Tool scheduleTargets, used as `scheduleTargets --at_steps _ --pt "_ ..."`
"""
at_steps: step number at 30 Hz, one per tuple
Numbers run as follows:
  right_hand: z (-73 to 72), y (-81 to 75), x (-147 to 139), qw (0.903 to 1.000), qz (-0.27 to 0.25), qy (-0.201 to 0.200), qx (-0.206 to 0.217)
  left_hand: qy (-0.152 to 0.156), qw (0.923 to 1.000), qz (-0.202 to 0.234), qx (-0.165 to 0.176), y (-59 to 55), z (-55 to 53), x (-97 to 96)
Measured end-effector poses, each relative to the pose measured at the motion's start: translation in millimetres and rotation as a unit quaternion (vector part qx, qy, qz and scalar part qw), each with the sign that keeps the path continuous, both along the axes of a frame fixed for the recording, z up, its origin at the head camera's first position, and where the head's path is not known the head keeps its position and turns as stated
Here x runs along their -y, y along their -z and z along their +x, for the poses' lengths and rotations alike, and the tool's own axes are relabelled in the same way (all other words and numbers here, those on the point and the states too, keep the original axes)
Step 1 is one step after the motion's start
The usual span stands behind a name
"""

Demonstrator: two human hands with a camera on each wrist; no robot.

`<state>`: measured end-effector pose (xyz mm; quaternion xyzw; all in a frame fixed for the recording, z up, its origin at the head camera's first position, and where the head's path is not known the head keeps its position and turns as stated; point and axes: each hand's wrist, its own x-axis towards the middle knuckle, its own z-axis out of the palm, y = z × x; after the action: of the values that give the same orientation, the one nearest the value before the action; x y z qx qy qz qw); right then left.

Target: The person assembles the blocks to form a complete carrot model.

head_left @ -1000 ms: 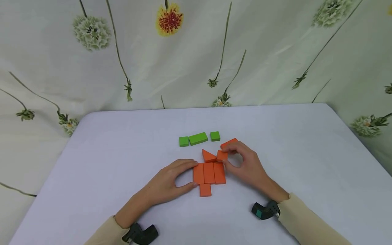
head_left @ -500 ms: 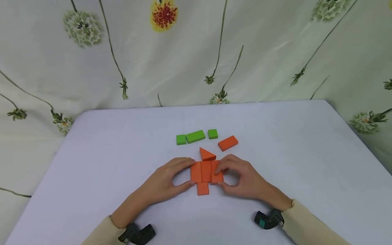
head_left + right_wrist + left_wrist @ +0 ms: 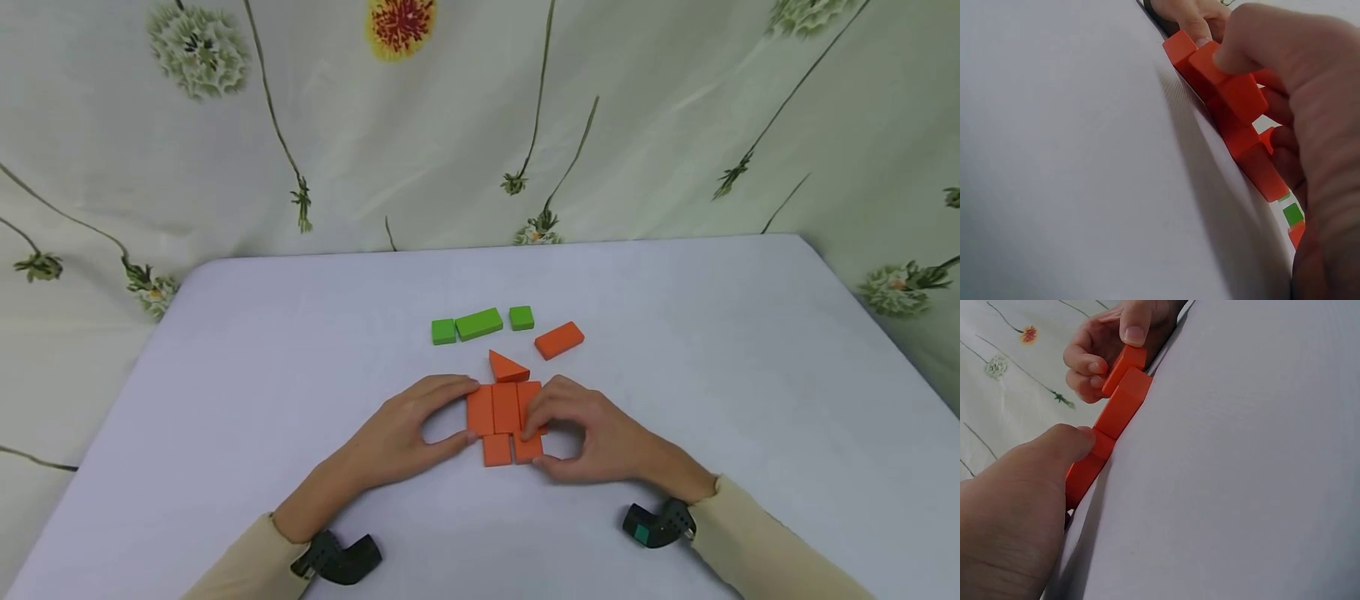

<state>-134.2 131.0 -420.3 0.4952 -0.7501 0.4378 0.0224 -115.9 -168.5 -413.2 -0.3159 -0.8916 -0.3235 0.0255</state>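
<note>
Three orange rectangular blocks (image 3: 506, 408) lie side by side in a row at the middle of the table. My left hand (image 3: 408, 433) holds the leftmost one by its far and near ends, between fingers and thumb. Below the row sits a small orange square block (image 3: 497, 450). Just right of it, my right hand (image 3: 596, 429) pinches another small orange square block (image 3: 528, 452), which looks slightly raised and tilted in the right wrist view. An orange triangular block (image 3: 507, 368) touches or nearly touches the row's far side. The right fingers partly cover the rightmost rectangle.
Beyond the orange group lie two small green blocks (image 3: 443, 332) and a longer green block (image 3: 479, 324). A loose orange rectangular block (image 3: 559, 340) rests at an angle to their right. The white tabletop (image 3: 720, 350) meets a flowered cloth (image 3: 450, 150) behind.
The right hand has carried the small orange square from beside the triangle, across the rightmost rectangle, to the row's near side. The left hand has stayed at the row's left end.
</note>
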Motion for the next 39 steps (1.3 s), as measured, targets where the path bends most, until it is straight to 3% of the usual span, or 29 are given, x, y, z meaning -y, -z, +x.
scheduleTargets --at_steps 21,30,39 --pt "0.1 -1.0 0.2 0.9990 0.043 0.005 -0.008 -0.005 0.9999 -0.009 0.003 1.5 -0.9 1.0" --pt "1.0 0.2 -1.2 0.9998 0.018 0.012 0.003 0.000 1.0000 -0.006 -0.003 2.3 -0.9 0.4" --pt "-0.4 -2.6 -0.4 0.9967 -0.006 0.078 0.021 0.000 1.0000 -0.008 -0.001 1.5 -0.7 1.0"
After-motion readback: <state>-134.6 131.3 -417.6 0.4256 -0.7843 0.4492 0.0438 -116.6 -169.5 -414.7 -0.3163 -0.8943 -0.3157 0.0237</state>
